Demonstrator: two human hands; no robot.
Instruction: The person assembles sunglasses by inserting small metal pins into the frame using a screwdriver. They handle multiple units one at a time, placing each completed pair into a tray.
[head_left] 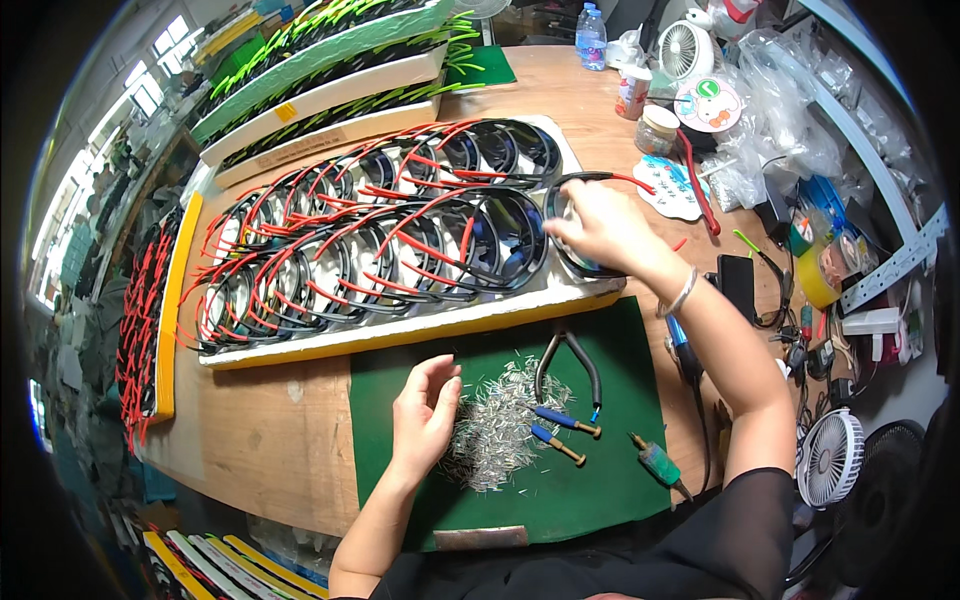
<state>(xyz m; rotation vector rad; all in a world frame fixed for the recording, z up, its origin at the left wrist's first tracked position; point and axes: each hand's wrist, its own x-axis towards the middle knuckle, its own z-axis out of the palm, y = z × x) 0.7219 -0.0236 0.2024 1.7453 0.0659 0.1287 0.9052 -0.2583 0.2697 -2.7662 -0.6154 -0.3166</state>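
Note:
My right hand (pixel 600 225) is at the right end of a white foam tray with a yellow side (pixel 420 335). Its fingers are closed on a black cable coil (pixel 560 262) with red ends; the palm hides part of it. Rows of similar black coils with red ends (pixel 510 240) fill the tray. Above the green mat (pixel 620 350), my left hand (pixel 425 415) is empty, its fingers loosely bent and apart from the thumb. Beside it lies a heap of small silvery metal pins (pixel 495 430). Pliers with black handles (pixel 590 370) and two blue-handled tools (pixel 560 415) lie by the heap.
A green-handled tool (pixel 658 465) lies at the mat's right edge. Phone (pixel 735 288), red-handled tool (pixel 697 185), jars (pixel 656 130) and fans (pixel 830 455) crowd the right side. Stacked trays of green-tipped wires (pixel 320 120) stand behind; a tray of red wires (pixel 150 310) is left.

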